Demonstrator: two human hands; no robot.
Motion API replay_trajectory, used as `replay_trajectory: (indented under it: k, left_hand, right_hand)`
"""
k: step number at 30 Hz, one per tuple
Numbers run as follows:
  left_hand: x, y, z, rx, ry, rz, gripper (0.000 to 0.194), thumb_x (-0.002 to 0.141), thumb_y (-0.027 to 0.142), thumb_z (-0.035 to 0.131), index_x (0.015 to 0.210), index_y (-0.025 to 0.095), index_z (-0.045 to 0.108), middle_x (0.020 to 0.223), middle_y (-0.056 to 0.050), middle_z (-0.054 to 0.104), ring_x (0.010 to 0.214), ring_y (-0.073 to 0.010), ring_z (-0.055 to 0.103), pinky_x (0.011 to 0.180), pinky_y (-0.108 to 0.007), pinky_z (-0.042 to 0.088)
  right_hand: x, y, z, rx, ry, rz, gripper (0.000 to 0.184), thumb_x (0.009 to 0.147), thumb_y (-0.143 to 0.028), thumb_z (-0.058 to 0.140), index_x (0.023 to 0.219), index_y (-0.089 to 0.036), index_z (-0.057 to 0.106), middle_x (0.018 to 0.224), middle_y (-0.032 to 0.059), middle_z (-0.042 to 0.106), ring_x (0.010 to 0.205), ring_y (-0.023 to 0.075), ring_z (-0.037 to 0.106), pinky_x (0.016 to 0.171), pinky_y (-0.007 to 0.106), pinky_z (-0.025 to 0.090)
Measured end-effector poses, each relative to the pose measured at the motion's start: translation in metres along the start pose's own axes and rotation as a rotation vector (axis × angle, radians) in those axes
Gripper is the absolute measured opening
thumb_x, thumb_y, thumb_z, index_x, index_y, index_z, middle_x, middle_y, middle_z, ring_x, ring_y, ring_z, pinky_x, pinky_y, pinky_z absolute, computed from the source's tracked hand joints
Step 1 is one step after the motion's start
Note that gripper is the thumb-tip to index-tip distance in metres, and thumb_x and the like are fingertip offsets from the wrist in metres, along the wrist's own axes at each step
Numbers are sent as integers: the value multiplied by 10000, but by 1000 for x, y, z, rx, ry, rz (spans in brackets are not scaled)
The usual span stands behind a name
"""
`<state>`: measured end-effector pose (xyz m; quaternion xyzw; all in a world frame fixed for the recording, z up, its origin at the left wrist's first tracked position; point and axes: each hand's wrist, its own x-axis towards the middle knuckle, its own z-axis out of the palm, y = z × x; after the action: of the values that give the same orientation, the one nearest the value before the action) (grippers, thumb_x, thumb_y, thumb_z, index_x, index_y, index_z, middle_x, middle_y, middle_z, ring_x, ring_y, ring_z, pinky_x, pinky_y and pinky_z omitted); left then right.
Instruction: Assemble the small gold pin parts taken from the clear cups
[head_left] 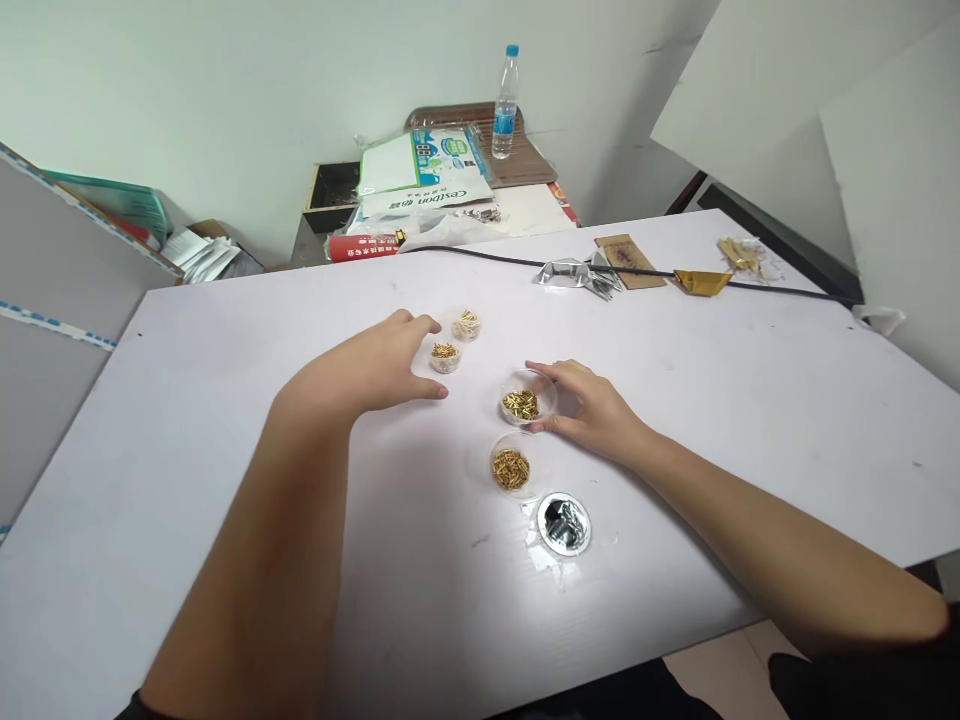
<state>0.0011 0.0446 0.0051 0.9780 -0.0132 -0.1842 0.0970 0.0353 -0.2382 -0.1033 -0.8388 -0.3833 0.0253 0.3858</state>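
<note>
My left hand [390,365] is open, its thumb and fingers spread to the left of a small clear cup of gold-coloured pins [445,358]. Just behind that cup stands another small cup with paler pieces [466,325]. My right hand [589,405] is closed round the right side of a larger clear plastic cup [546,398], thumb in front and fingers behind. Small brass-coloured pieces [520,404] lie inside it. Nearer me is a second clear cup with similar brass pieces [511,469]. A round silver-rimmed disc [564,524] sits on the table by it.
Across the back of the white table [420,600] runs a black cable [480,257]. Near it lie a silver packet [562,272], a brown cardboard piece [630,262] and gold wrapping [701,282]. Beyond the table stands a water bottle [505,110] beside a printed bag [450,165].
</note>
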Motion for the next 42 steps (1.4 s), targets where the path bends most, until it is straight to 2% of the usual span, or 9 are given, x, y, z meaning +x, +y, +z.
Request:
replay_trajectory:
  k: [6,12,15,19,21,23,28,35,42]
  left_hand:
    - [9,8,9,-68,-62,137,501,791,516,630,1216,256,579,1282,-53,589,1112,-269,598,868,-359,495]
    - [1,12,3,-126,-141,266,645,800,541,649,1379,296,505,1407,-32,527,1193,-263,562,960,-368,472]
    - [-8,20,-2,-165,-16,280,535,859,523,606,1342,300,551,1389,-48,522,1172,-262,562,978,-403,464]
    - [-10,42,6,-206,232,479,286,952,199,490,1173,227,669,1310,-73,543,1202,-223,511,1025,-379,432]
    - [-6,54,17,-125,262,581,300,941,108,455,1005,208,731,1323,-75,535,1240,-251,461,1027,-410,417]
    - [-1,62,27,-33,265,615,292,939,103,469,947,194,746,1360,-89,519,1271,-285,428,1048,-465,388]
    - [7,80,38,113,210,510,247,921,140,537,868,183,774,1520,-91,421,1376,-358,336,1084,-549,323]
    - [11,103,36,317,140,409,175,849,131,629,937,161,777,1600,-80,334,1457,-364,270,1149,-533,282]
    - [10,114,35,376,91,381,177,883,169,612,961,170,771,1562,-70,404,1456,-349,292,1133,-513,324]
  right_hand:
    - [1,1,1,-9,6,-96,551,837,-543,707,1300,-268,592,995,60,717,964,273,637,920,493,497]
    - [0,3,2,-46,4,-140,527,863,-513,691,1305,-247,580,1007,70,713,972,270,633,917,491,493]
    - [-1,2,3,-66,1,-144,535,859,-517,693,1292,-224,582,1016,92,705,960,276,633,887,480,505]
    - [-2,-3,2,-53,-28,-83,548,855,-485,711,1318,-247,540,1132,106,678,1024,289,623,873,470,516]
    - [-2,-6,2,-48,-49,-22,534,847,-473,720,1301,-256,540,1183,109,660,1065,306,614,866,476,518]
    - [-1,-9,2,-47,-58,21,481,841,-455,727,1247,-255,564,1150,100,671,1061,311,613,871,485,513]
    - [-1,-15,1,-28,-19,-59,271,837,-343,730,1043,-224,599,954,58,689,901,251,623,832,434,503]
    - [-2,-16,1,-5,3,-54,246,811,-285,730,996,-206,588,858,32,665,720,186,599,621,303,462]
    - [-1,-15,1,-16,14,-93,208,799,-248,744,886,-204,560,793,18,622,675,170,548,582,286,410]
